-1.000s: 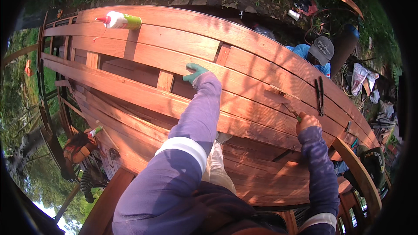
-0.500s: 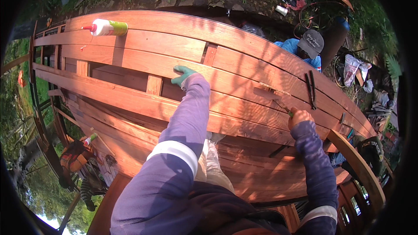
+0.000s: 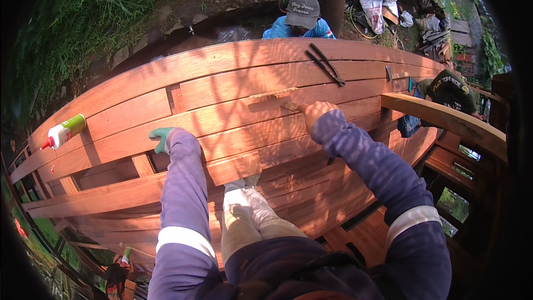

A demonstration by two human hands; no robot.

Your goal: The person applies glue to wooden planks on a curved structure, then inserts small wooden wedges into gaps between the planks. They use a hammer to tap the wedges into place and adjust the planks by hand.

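Note:
I crouch on a curved hull of reddish wooden planks (image 3: 233,86). My left hand (image 3: 161,138), in a green glove, curls over the edge of a plank beside a gap in the planking. My right hand (image 3: 316,112), in an orange glove, is closed around a thin tool (image 3: 291,106). The tool's tip meets a small wooden block (image 3: 271,100) lying on a plank. Both my sleeves are purple with a white band. My knee in pale trousers (image 3: 244,211) rests on the lower planks.
A white and green glue bottle with a red tip (image 3: 65,131) lies at the far left. A long black tool (image 3: 325,64) lies on the upper planks. A person in a grey cap (image 3: 302,12) stands beyond the hull. Another person (image 3: 451,86) bends by a curved wooden rail (image 3: 444,118) on the right.
The view has swung, so the hull now sits more level and central. My right hand has come up to the small block. My left hand stays on the plank edge.

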